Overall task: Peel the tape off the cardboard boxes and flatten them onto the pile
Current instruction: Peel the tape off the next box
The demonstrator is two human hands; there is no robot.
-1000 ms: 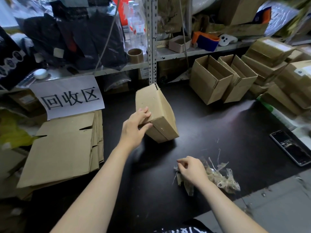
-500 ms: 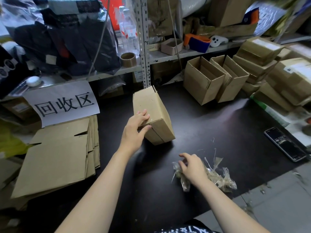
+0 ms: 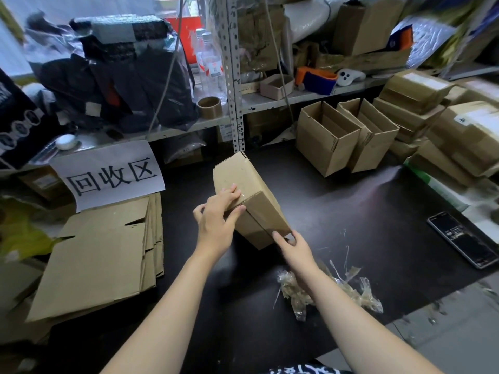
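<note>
Dark worktable (image 3: 337,233) in a crowded storeroom, with one cardboard box (image 3: 243,182) between both hands.

The box stands tilted on its lower edge near the middle of the table, and a clear tape strip (image 3: 263,225) runs along the seam of its near face. The left hand (image 3: 216,222) holds the upper near edge, with the fingers on the top face and the thumb on the near face. The right hand (image 3: 294,247) touches the lower right corner at the end of the seam; I cannot tell if its fingers pinch the tape. The pile of flattened cardboard (image 3: 100,260) lies at the left, under a paper sign (image 3: 113,174). A heap of peeled tape (image 3: 351,292) lies under the right forearm. Two open boxes (image 3: 324,141) stand at the back right, and a phone (image 3: 464,238) lies at the right edge.
</note>
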